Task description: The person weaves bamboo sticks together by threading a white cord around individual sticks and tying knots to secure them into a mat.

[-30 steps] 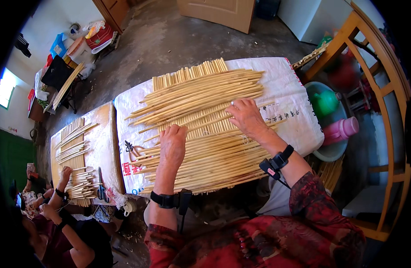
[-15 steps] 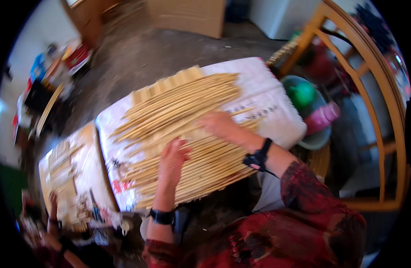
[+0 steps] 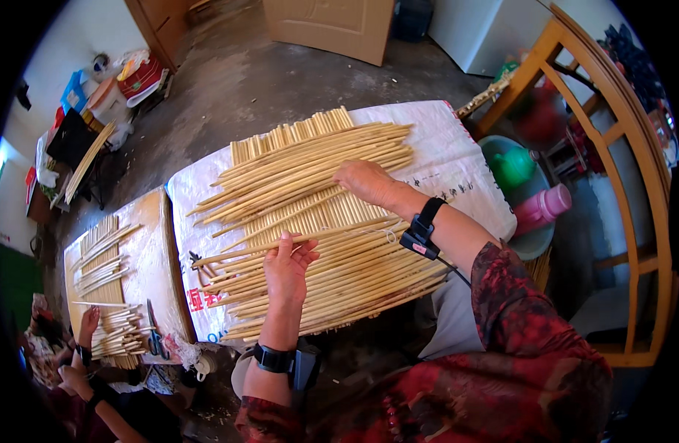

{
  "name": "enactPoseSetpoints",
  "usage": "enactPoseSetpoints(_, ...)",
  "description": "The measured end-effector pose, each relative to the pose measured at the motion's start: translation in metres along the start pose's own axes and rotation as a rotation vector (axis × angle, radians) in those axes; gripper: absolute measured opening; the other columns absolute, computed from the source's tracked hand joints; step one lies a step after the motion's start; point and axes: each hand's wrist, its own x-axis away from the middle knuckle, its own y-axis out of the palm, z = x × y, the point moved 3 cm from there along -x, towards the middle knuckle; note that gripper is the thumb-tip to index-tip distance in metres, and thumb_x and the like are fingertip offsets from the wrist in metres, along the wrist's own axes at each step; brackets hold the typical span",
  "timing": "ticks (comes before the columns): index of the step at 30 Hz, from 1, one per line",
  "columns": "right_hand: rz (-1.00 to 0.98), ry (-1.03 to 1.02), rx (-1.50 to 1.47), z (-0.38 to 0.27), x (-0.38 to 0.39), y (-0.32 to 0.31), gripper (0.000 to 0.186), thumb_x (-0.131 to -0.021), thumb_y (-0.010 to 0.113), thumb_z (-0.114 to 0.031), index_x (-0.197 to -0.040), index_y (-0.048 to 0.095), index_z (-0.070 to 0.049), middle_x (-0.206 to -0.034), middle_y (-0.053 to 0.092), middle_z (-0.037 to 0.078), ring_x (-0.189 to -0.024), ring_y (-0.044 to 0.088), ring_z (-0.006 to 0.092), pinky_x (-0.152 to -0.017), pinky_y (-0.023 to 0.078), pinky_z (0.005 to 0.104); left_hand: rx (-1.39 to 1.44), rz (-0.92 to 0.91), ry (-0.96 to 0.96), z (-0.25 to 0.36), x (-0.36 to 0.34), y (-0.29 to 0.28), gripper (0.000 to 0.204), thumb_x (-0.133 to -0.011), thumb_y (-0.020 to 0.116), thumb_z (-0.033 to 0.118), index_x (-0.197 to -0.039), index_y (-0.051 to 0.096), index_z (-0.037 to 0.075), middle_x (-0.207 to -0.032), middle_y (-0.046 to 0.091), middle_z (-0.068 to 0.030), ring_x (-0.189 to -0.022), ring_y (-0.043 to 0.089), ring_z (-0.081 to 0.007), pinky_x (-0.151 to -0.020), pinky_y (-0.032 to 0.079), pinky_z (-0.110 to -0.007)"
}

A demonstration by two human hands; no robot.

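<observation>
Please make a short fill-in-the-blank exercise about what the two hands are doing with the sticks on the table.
1. Both hands rest on a layer of pale ____ sticks.
2. The left hand grips one ____.
3. The right hand lies ____ on them.
4. Under them is a ____ woven sack.

Missing words: bamboo; stick; flat; white

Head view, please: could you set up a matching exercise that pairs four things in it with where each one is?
Things:
1. left hand
2. right hand
3. scissors
4. pink bottle

Places:
A. in the teal basin to the right of the table
B. on the neighbouring board at the left
C. on the near half of the bamboo sticks, gripping one
D. flat on the sticks farther up, fingers spread

Pairs: 1-C, 2-D, 3-B, 4-A
</observation>
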Motion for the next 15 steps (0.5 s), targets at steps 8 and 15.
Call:
enactPoseSetpoints(8, -0.007, -0.174, 0.277, -0.004, -0.014, 0.024, 0.015, -0.077, 0.048, -0.009, -0.074, 0.062, -0.006, -0.081, 0.060, 0.011, -0.085, 0.058, 0.0273, -0.073, 0.043, 0.0391, 0.016, -0.004, -0.046, -0.006, -0.002, 0.004, 0.022, -0.092, 0.051, 0.024, -0.094, 0.054, 0.002, -0.085, 0.058, -0.0094, -0.079, 0.062, -0.0226, -0.065, 0.052, -0.034)
enactPoseSetpoints(15, 0.017, -0.135, 0.287, -0.005, -0.013, 0.017, 0.009, -0.076, 0.052, -0.011, -0.074, 0.060, -0.008, -0.081, 0.059, 0.009, -0.082, 0.056, 0.0265, -0.073, 0.042, 0.0379, 0.015, -0.015, -0.063, -0.008, 0.001, 0.005, 0.022, -0.092, 0.052, 0.023, -0.095, 0.055, 0.002, -0.087, 0.059, -0.0093, -0.080, 0.062, -0.0224, -0.066, 0.052, -0.034)
